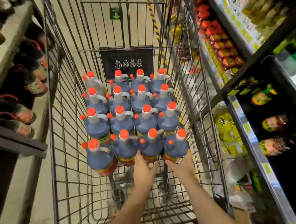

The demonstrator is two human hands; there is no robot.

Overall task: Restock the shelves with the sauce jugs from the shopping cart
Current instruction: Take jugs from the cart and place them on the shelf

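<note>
Left hand [142, 166] spread against third near-row jug [151, 146] | right hand [181, 163] cupping corner jug [176, 147] low — likely for lifting | sauce jugs [121, 120] packed upright in shopping cart [191, 94] — shelves [14, 135] flank both sides

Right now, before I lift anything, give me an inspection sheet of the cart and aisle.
Surface: wire shopping cart, its near end bare.
Job's things: sixteen orange-capped sauce jugs upright in four rows of four; the far-left jug looks paler.
Clutter: nothing seen.
Hands: left hand against the third jug of the near row; right hand at the base of the rightmost jug; grip unclear.
Cables: nothing seen.
Surroundings: stocked shelves left and right.
</note>
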